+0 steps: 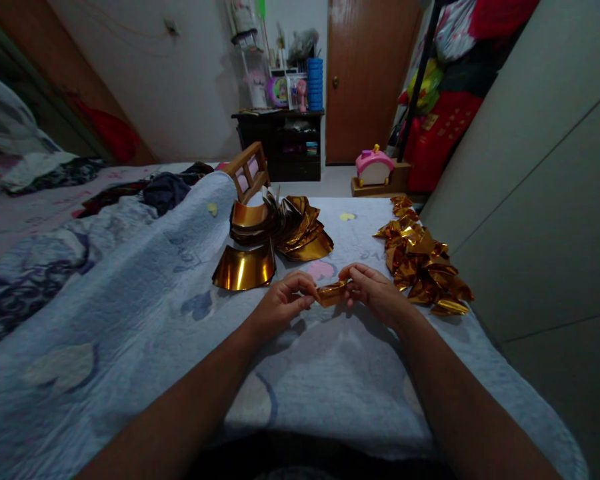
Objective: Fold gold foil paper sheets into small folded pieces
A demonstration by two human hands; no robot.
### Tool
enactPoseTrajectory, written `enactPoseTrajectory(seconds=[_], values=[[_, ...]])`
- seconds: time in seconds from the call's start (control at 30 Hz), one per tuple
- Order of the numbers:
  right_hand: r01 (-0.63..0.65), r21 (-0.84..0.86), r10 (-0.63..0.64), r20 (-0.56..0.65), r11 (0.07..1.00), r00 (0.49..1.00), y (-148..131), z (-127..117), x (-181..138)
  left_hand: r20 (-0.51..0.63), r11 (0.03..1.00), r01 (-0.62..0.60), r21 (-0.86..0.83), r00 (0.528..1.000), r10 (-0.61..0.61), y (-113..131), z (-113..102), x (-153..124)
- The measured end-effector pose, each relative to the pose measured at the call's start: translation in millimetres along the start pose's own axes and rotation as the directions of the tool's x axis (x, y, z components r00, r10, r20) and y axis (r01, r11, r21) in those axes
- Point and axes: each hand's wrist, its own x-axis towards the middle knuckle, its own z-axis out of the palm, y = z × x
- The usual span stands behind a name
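Observation:
A small folded piece of gold foil paper [331,294] is stretched between my two hands, just above the blue quilt. My left hand [286,301] pinches its left end with thumb and fingers. At the right end, my right hand [373,291] grips it the same way. Beyond my left hand lie stacked curved gold foil sheets [245,268], with a fanned, looser stack of foil sheets [305,233] behind them. To the right of my right hand sits a heap of folded gold foil pieces [420,260].
The light blue patterned quilt [320,373] covers the surface. A wooden frame [250,170] and a pink toy [374,165] stand at the far edge. Clothes [165,190] lie at left; a pale cabinet [545,200] borders the right side.

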Motion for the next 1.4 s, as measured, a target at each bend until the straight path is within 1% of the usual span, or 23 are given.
enactPoseTrajectory(seconds=[0.07, 0.13, 0.23, 0.33, 0.47, 0.67, 0.77, 0.87, 0.97, 1.07, 1.17, 1.23, 1.3, 1.33, 1.4], values=[[0.001, -0.047, -0.004, -0.057, 0.999, 0.998, 1.2, -0.3, 1.0, 0.016, 0.981, -0.083, 0.177, 0.997, 0.082, 1.6, 1.2, -1.3], [0.005, -0.103, -0.013, -0.080, 0.995, 0.997, 2.9, -1.5, 1.4, 0.038, 0.940, -0.155, 0.305, 0.988, 0.151, 2.6, 2.6, -2.4], [0.024, -0.182, -0.040, -0.088, 0.983, 0.995, 5.9, -4.3, 1.9, 0.066, 0.874, -0.258, 0.412, 0.965, 0.253, 2.3, 4.5, -2.9], [0.044, -0.238, -0.067, -0.090, 0.970, 0.994, 7.3, -6.4, 2.8, 0.083, 0.814, -0.317, 0.486, 0.944, 0.319, 0.2, 5.4, -2.9], [0.069, -0.264, -0.097, -0.097, 0.962, 0.991, 6.4, -6.1, 2.8, 0.094, 0.757, -0.332, 0.563, 0.936, 0.340, -1.9, 5.9, -4.1], [0.087, -0.354, -0.152, -0.161, 0.931, 0.975, 7.8, -3.4, 4.8, 0.106, 0.723, -0.337, 0.603, 0.932, 0.346, -2.1, 7.0, -5.4], [0.132, -0.383, -0.224, -0.205, 0.914, 0.953, 8.8, -4.3, 7.3, 0.082, 0.752, -0.323, 0.575, 0.937, 0.339, -1.4, 8.0, -5.3], [0.193, -0.372, -0.301, -0.259, 0.908, 0.918, 7.3, -6.8, 8.3, 0.041, 0.793, -0.282, 0.540, 0.950, 0.309, -0.2, 8.8, -5.9], [0.277, -0.356, -0.398, -0.331, 0.892, 0.856, 2.7, -10.1, 7.0, 0.022, 0.801, -0.276, 0.531, 0.950, 0.312, 0.3, 8.8, -6.4], [0.364, -0.389, -0.514, -0.415, 0.846, 0.751, -5.2, -13.5, 3.5, 0.028, 0.798, -0.280, 0.534, 0.949, 0.314, 0.0, 8.4, -6.2], [0.416, -0.442, -0.600, -0.473, 0.795, 0.645, -15.6, -17.9, -1.5, 0.031, 0.794, -0.271, 0.544, 0.952, 0.304, -0.5, 7.8, -6.1], [0.430, -0.488, -0.648, -0.506, 0.760, 0.570, -22.8, -22.6, -4.8, 0.028, 0.796, -0.258, 0.548, 0.957, 0.290, -0.7, 7.5, -6.2], [0.421, -0.533, -0.679, -0.555, 0.734, 0.480, -29.3, -28.9, -7.7, 0.026, 0.798, -0.244, 0.551, 0.961, 0.276, -0.7, 7.3, -6.3], [0.405, -0.556, -0.688, -0.588, 0.725, 0.424, -32.0, -32.5, -8.9, 0.026, 0.799, -0.238, 0.551, 0.963, 0.269, -0.6, 7.3, -6.3], [0.362, -0.594, -0.695, -0.620, 0.719, 0.363, -36.3, -40.7, -10.7, 0.028, 0.800, -0.234, 0.552, 0.964, 0.263, -0.4, 7.2, -6.2]])
